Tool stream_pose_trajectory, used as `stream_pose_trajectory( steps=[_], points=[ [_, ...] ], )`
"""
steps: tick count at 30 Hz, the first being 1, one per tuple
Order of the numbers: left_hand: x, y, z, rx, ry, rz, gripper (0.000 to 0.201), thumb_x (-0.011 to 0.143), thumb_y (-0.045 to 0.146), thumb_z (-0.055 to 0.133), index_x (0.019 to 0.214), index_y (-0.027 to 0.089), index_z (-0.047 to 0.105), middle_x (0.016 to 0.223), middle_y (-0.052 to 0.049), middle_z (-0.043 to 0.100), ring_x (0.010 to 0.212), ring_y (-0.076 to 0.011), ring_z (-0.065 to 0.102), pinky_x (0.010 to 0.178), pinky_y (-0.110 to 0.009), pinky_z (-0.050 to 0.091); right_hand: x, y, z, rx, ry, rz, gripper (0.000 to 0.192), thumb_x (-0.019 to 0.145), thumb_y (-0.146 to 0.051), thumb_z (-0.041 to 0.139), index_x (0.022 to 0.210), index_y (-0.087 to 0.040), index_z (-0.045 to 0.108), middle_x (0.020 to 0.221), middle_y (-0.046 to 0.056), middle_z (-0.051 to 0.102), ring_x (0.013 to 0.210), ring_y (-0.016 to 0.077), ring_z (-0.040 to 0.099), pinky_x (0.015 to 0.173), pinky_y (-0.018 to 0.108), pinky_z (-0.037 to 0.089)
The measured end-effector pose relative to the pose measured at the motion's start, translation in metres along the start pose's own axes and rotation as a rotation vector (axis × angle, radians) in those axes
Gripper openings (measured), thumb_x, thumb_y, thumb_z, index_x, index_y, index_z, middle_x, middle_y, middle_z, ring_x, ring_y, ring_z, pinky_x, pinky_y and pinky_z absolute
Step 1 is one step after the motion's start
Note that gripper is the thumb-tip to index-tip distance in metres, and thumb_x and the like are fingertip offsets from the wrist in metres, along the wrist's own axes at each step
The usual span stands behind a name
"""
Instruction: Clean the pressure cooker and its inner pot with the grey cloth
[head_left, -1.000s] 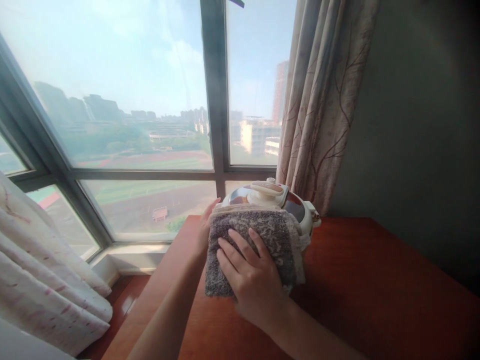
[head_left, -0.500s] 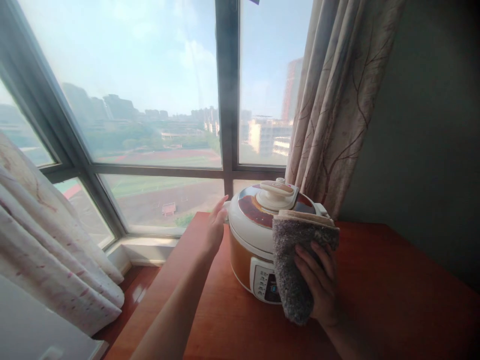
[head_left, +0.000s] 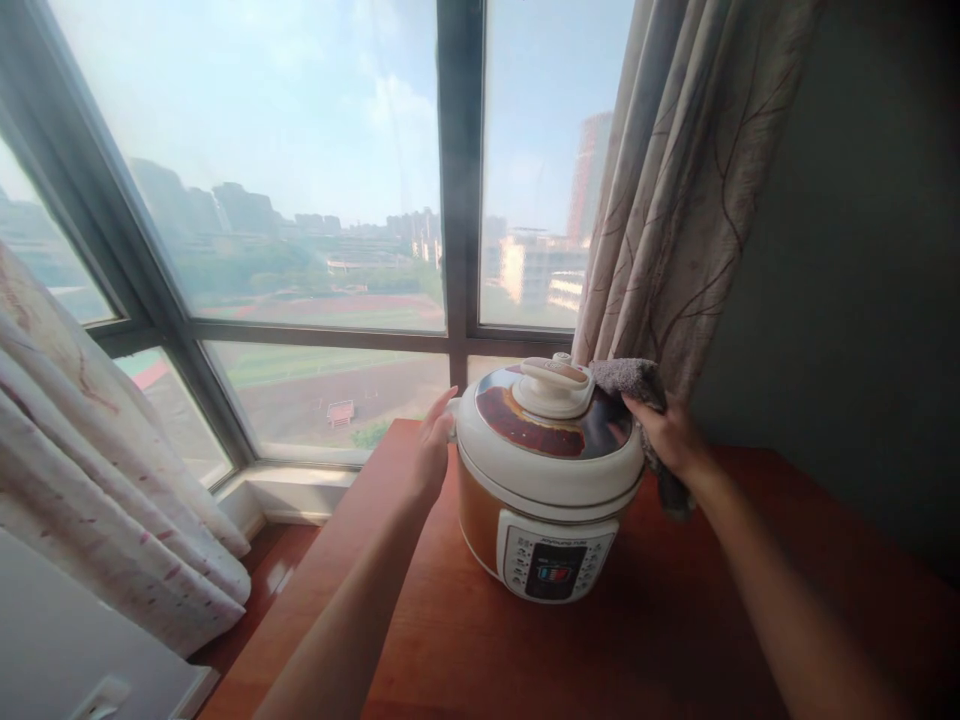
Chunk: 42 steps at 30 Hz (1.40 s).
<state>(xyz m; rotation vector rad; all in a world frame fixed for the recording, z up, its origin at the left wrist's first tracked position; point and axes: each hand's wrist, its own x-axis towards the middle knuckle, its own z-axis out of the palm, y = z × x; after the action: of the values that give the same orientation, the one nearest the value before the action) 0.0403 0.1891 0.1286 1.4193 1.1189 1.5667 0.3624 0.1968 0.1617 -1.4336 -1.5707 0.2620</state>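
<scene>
Forearms reach in from the bottom edge across the reddish-brown tabletop (head_left: 465, 650), one on each side of the electric pressure cooker (head_left: 551, 480), which stands on the wood near the far end with its control panel (head_left: 556, 568) facing the camera. The left hand (head_left: 433, 452) lies flat against the cooker's left side by the lid rim, fingers stretched out and its grip loose, closed on nothing. The right hand (head_left: 670, 436) is at the cooker's far right shoulder, its grip closed on a grey cloth (head_left: 637, 381); the cloth is bunched against the rear right edge of the lid and a dark end of it hangs down below the wrist. The lid is white with a dark glossy ring and a cream knob (head_left: 553, 378) on top. Just behind the cooker hangs a beige curtain (head_left: 675, 200) with a branch pattern, touching or nearly touching the cloth. Beyond it is a dark-framed window (head_left: 457, 180) showing hazy buildings, and a pale curtain (head_left: 90, 470) drapes at the left.
</scene>
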Motion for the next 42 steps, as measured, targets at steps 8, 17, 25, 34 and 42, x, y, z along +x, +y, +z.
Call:
stream_pose_trajectory(
  steps=[8,17,25,34,42],
  points=[
    [-0.001,0.008,0.0,0.204,-0.037,0.027,0.07,0.088,0.051,0.044,0.146,0.013,0.052,0.133,-0.013,0.068,0.132,-0.0393,0.05,0.113,-0.054,0.034,0.085,-0.031,0.026,-0.142,-0.169,0.104,0.024,0.082,-0.037,0.075,0.089,-0.014,0.074,0.094,0.016,0.076,0.106,0.0371,0.068,0.09,0.04,0.048],
    [0.003,0.0,0.0,0.201,-0.015,0.021,0.071,0.085,0.054,0.044,0.145,0.016,0.054,0.127,-0.011,0.071,0.121,-0.0407,0.057,0.105,-0.054,0.042,0.109,-0.033,0.042,-0.005,-0.253,0.056,0.039,0.096,-0.039,0.064,0.129,-0.017,0.06,0.13,0.009,0.062,0.11,0.0259,0.064,0.091,0.046,0.056],
    [0.005,-0.009,-0.003,0.063,0.004,0.004,0.069,0.083,0.058,0.053,0.139,0.018,0.06,0.133,-0.013,0.068,0.133,-0.0393,0.05,0.112,-0.055,0.036,0.081,-0.023,0.028,-0.055,-0.161,-0.044,0.033,0.085,-0.044,0.067,0.089,-0.012,0.074,0.088,0.012,0.075,0.089,0.0296,0.069,0.078,0.036,0.051],
    [0.004,-0.018,-0.001,-0.075,0.027,-0.056,0.066,0.083,0.054,0.055,0.139,0.019,0.059,0.132,-0.012,0.067,0.129,-0.0371,0.054,0.108,-0.053,0.042,0.026,-0.025,-0.002,0.219,-0.214,-0.141,0.031,0.081,-0.044,0.064,0.094,-0.018,0.073,0.096,0.005,0.075,0.098,0.029,0.067,0.088,0.036,0.05],
    [0.004,-0.013,0.003,-0.034,0.029,-0.032,0.068,0.083,0.049,0.053,0.142,0.016,0.056,0.13,-0.012,0.068,0.126,-0.036,0.055,0.107,-0.05,0.042,0.056,-0.06,0.011,0.311,-0.351,-0.109,0.029,0.081,-0.045,0.065,0.09,-0.018,0.073,0.088,0.003,0.073,0.091,0.025,0.063,0.081,0.033,0.049]
  ],
)
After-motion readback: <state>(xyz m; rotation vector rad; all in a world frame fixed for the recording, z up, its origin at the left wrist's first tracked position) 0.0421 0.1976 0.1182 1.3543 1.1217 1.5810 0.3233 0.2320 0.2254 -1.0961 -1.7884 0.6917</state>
